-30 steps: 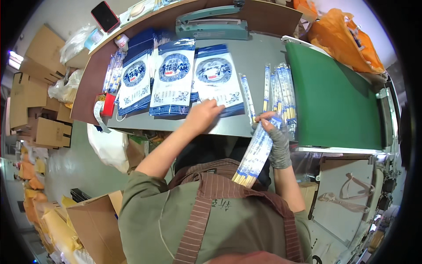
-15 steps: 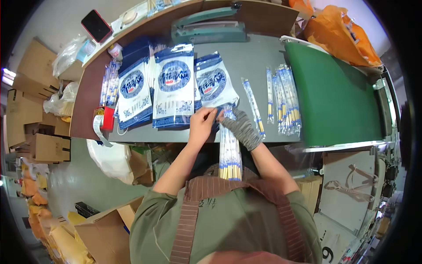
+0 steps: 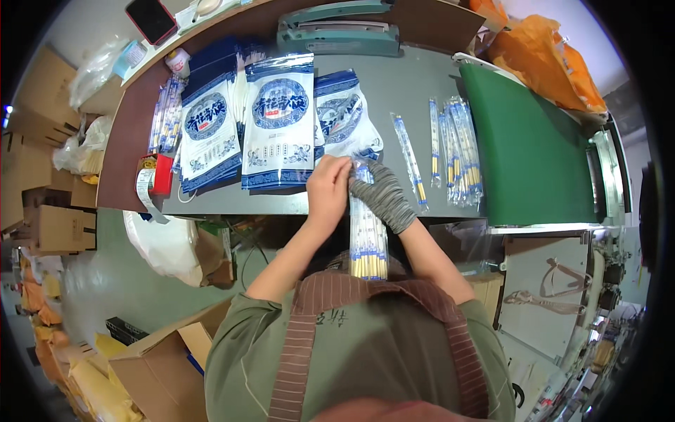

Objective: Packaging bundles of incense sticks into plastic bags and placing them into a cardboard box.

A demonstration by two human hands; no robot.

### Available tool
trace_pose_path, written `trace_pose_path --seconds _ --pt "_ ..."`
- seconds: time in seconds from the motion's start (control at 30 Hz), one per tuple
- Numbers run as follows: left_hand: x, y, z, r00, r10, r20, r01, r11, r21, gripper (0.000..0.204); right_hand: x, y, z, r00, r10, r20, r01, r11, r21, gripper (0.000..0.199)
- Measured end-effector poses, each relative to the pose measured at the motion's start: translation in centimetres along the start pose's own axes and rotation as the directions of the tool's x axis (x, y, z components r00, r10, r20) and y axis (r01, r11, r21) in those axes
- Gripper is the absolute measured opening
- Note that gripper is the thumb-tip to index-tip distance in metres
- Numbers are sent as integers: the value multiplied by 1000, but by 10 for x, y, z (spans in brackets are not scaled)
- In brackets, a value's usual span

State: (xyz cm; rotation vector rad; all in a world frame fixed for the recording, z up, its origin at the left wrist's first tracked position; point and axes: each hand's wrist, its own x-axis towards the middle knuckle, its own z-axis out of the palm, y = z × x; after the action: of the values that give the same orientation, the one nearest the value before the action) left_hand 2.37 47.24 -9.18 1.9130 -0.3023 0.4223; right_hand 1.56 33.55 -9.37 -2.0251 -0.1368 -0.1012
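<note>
My right hand [image 3: 383,193], in a grey knit fingerless glove, is closed around the upper end of a bundle of wrapped chopsticks [image 3: 368,246]. The bundle hangs over the table's front edge toward my lap, its blue and yellow ends lowest. My bare left hand [image 3: 328,188] is pinched right beside the bundle's top; what its fingertips hold is hidden. Just beyond both hands lies a tilted blue and white pouch [image 3: 343,116], wrinkled at its lower part. Left of it are a middle stack of flat pouches [image 3: 278,116] and another pouch stack [image 3: 207,130].
To the right lie a single wrapped chopstick packet [image 3: 410,162] and a pile of packets [image 3: 460,151], beside a green board [image 3: 541,155]. A teal sealing machine [image 3: 337,39] stands at the back. A red tape dispenser [image 3: 162,174] sits at the left front.
The view has shifted slightly, and the table sits a little higher in it. My left fingertips are now closer against my right hand at the bundle's top. The bundle is still held.
</note>
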Motion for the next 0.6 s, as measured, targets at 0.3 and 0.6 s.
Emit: trace_pose_path --seconds 0.3,0.6 --pt "-69 39 -49 739 458 494 -397 889 -230 24 -141 10 -38 871 195 451 -326 916 234 47" --pt "75 143 -86 818 473 328 -512 858 41 11 -3 -146 -99 927 -355 -120 212 761 -613 35"
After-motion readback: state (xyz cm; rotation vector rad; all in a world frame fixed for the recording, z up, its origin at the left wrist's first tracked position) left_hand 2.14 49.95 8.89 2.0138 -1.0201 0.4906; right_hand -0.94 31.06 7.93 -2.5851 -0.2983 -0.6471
